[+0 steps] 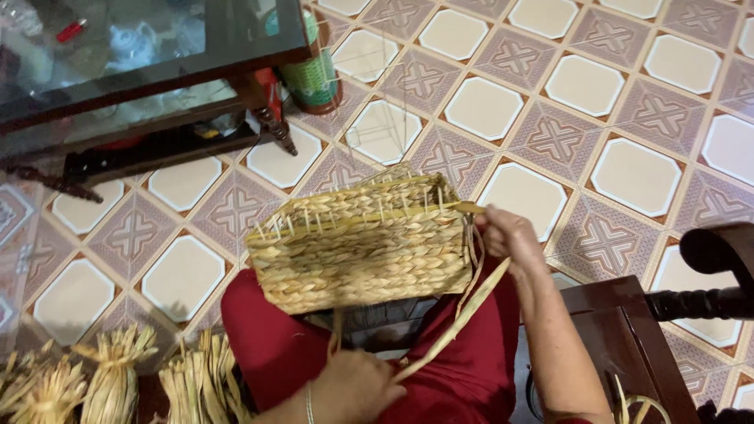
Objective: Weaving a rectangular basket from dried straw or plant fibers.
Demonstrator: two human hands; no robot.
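A person in dark red trousers is sitting and looking down at a half-woven straw basket that is resting on their lap, tipped so its open mouth faces away toward the patterned tile floor. Thin upright stakes are poking out along the basket's rim. The right hand is pressing against the basket's upper right corner, fingers curled around the end of the rim weave there; how tightly they are closed cannot be told. The left hand is lying low on the lap, fingers closed around the near end of a long flat straw strand that is running diagonally up toward the right hand. The basket is looking light and fairly stiff in its woven walls, though the rim is probably still loose and easy to pull apart, so the firm side walls or lower corners seem the safest places to grip. The strand is looking thin, bendable and likely to crease if pinched hard. Bundles of straw are lying on the floor at lower left, and a dark wooden glass-topped table is standing beyond the basket.
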